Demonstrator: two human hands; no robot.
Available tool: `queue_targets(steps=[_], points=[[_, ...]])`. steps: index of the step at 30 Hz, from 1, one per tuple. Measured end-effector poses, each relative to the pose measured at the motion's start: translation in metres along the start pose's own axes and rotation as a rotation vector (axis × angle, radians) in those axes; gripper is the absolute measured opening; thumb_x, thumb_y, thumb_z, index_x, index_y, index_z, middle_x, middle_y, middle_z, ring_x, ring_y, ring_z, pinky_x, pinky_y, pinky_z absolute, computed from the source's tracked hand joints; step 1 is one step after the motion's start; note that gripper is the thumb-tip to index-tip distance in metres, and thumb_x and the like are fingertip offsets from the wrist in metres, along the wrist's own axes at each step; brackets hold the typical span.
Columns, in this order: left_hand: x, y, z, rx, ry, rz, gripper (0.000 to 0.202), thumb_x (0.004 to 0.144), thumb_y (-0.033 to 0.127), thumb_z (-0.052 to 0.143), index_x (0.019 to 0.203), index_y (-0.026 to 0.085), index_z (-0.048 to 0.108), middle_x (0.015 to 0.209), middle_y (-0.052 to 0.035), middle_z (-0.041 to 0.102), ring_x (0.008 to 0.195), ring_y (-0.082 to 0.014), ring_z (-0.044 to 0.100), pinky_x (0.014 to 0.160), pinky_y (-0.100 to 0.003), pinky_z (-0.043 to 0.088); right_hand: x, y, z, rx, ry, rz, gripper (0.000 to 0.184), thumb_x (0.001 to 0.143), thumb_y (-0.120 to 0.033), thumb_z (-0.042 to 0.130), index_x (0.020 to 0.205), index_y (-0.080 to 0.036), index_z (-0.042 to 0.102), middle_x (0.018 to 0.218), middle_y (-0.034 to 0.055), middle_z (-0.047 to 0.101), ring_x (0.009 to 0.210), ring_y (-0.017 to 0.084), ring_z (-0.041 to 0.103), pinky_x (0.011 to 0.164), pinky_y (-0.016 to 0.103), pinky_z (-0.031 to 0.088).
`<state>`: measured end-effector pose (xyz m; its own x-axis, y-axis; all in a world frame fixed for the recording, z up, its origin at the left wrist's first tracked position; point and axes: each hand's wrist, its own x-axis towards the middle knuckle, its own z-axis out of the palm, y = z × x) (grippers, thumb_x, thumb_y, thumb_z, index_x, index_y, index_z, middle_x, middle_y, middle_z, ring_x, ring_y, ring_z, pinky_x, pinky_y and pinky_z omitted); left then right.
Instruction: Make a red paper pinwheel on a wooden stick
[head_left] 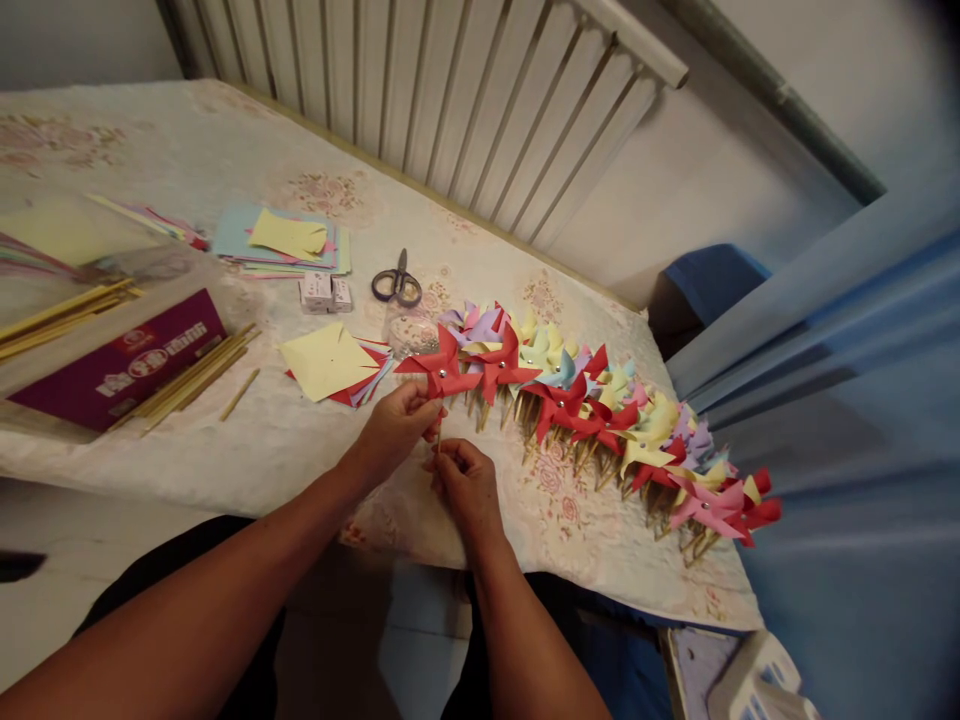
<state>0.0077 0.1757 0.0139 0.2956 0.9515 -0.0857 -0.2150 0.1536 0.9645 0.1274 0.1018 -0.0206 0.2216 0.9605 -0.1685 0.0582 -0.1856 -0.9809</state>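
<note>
My left hand (396, 424) pinches the back of a red paper pinwheel (441, 370) just under its head, near the table's front edge. Right below it, my right hand (465, 480) is closed around the pinwheel's thin wooden stick, which is mostly hidden by the fingers. A long row of finished pinwheels (622, 420) in red, yellow, pink, purple and pale blue lies to the right of my hands, sticks pointing toward me.
Cut paper squares (330, 362) lie left of the hands, bamboo sticks (191, 380) and a maroon box (120, 370) further left. Scissors (397, 285), small white boxes (325, 292), a clear container (411, 335) and a paper stack (281, 240) sit behind. A radiator (450, 90) backs the table.
</note>
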Motion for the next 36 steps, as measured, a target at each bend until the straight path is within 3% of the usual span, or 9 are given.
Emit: queue_targets(steps=[7,16,36], points=[[-0.0015,0.0026,-0.0001,-0.001,-0.023,-0.021,0.019,0.079,0.036,0.062,0.08,0.017,0.058,0.06,0.0032,0.058,0.054,-0.0108,0.052,0.055,-0.024,0.043,0.0003,0.0007,-0.0005,-0.008,0.0,0.005,0.01,0.076,-0.026,0.059,0.081,-0.02,0.066,0.064,-0.0031,0.066,0.043,0.009,0.047,0.043,0.021,0.036],[-0.0007,0.0069,0.0002,0.007,0.035,-0.022,0.029,0.082,0.044,0.061,0.072,0.017,0.059,0.054,0.004,0.051,0.05,-0.0095,0.045,0.051,-0.024,0.036,-0.0009,0.001,0.0008,-0.047,0.006,0.008,0.01,0.075,-0.026,0.06,0.08,-0.021,0.067,0.064,-0.0026,0.066,0.045,0.01,0.049,0.044,0.022,0.036],[0.0002,0.0036,-0.0019,-0.043,0.046,-0.02,0.026,0.084,0.038,0.059,0.07,0.017,0.061,0.055,0.0031,0.052,0.049,-0.009,0.044,0.05,-0.023,0.034,-0.0019,-0.0002,0.0016,-0.065,0.002,0.018,0.011,0.074,-0.027,0.06,0.079,-0.02,0.067,0.063,-0.0031,0.065,0.046,0.01,0.048,0.045,0.022,0.037]])
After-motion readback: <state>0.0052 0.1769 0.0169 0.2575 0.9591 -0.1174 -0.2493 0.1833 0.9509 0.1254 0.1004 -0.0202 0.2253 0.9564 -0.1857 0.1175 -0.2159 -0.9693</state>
